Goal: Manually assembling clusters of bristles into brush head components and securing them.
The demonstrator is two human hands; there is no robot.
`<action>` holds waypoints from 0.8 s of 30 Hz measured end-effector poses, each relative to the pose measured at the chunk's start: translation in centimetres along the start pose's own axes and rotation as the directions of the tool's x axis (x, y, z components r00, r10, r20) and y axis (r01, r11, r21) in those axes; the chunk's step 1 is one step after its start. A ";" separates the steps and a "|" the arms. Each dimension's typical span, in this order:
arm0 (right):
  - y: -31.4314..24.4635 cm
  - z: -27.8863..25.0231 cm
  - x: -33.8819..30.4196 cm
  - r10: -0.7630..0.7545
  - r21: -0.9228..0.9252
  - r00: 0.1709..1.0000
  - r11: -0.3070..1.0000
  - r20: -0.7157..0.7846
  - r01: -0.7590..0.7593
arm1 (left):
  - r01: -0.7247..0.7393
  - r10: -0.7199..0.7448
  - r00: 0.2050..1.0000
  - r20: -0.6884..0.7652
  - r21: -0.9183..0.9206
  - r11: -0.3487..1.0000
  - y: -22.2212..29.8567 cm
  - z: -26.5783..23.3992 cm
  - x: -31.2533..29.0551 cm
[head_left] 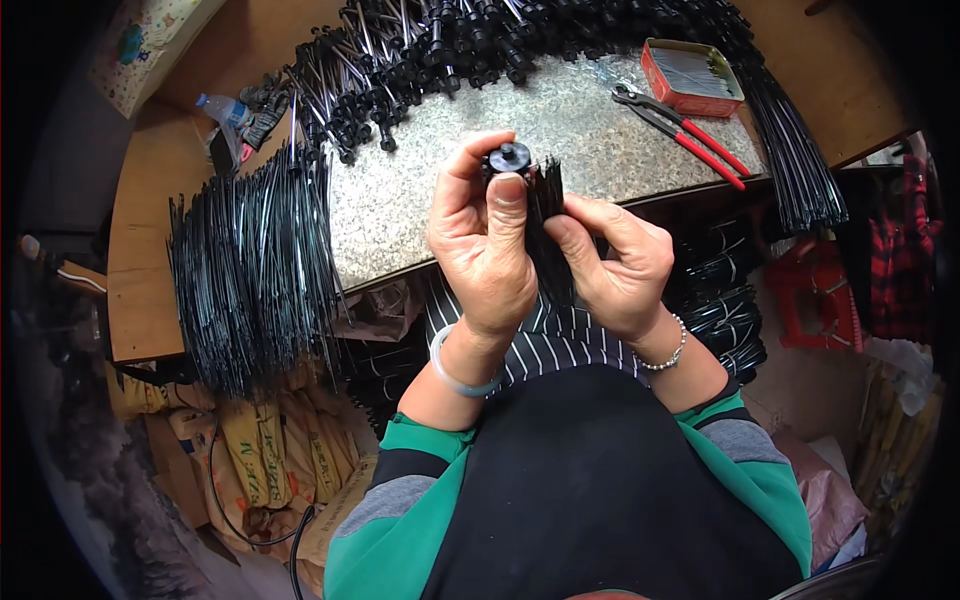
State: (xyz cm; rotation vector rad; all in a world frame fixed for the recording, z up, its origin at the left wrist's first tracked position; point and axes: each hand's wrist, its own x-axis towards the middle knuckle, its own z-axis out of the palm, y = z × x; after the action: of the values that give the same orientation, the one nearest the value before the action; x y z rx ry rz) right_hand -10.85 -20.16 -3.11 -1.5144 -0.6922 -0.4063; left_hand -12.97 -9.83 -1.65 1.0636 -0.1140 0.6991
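Observation:
In front of my chest, over the near edge of the stone-topped table [400, 200], both hands are raised close together. My left hand [478, 240] grips a small black round plastic fitting [509, 157] between thumb and fingers, its disc-shaped end facing up. Beside it a bunch of thin black strips [547, 190] stands upright and hangs down between the hands. My right hand [622, 260] is closed, thumb against forefinger, at the side of this bunch. Whether a single strip is pinched there is too small to see.
Many rods with black plastic ends [400, 60] are heaped along the far side. Long black strips overhang the edge at left [255, 280] and right [790, 150]. Red-handled pliers [700, 148] lie by a red tin [690, 85] of thin pieces. A bottle [225, 110] rests far left.

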 end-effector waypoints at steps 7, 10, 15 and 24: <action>0.3 -0.1 0.1 -0.149 -0.126 0.988 0.980 0.035 0.152 | 0.018 -0.018 1.000 0.023 0.018 1.000 -0.3 -0.2 -0.2; -0.2 -0.1 0.2 -0.177 -0.159 0.981 0.969 0.083 0.189 | 0.009 -0.009 1.000 -0.017 -0.036 0.999 -0.5 -0.1 -0.2; 0.0 0.4 0.3 -0.236 -0.180 0.972 0.955 0.022 0.236 | 0.009 -0.009 1.000 -0.013 -0.049 0.999 -0.5 0.0 -0.1; -0.1 0.2 0.4 -0.053 -0.138 0.997 0.989 0.053 0.060 | 0.040 -0.041 0.998 0.044 0.025 0.999 -0.3 -0.6 -0.4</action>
State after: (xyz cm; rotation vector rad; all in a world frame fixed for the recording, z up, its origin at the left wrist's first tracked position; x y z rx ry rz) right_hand -10.65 -19.89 -2.73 -1.6443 -0.7594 -0.4705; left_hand -13.20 -9.58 -2.35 1.1026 -0.1226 0.6416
